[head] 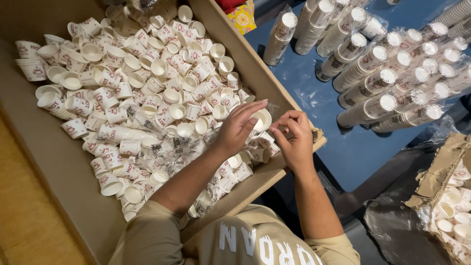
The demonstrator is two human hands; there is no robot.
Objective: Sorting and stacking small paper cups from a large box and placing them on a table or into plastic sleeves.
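A large cardboard box (64,162) holds a heap of several small white paper cups with red print (147,88). Over the box's right wall, my left hand (238,128) has its fingers curled around one white paper cup (262,119) whose open mouth faces up. Close beside it, my right hand (296,140) has its fingertips pinched on a bit of clear plastic wrap (273,112) at the cup's rim. The two hands nearly touch. Crumpled clear wrap (171,147) lies among the loose cups below my left forearm.
On a blue surface (343,152) to the right lie several long sleeves of stacked cups in clear wrap (378,78). A torn cardboard box with more cups (449,206) stands at lower right beside dark plastic sheeting (392,221). A yellow and red packet (243,17) sits beyond the box.
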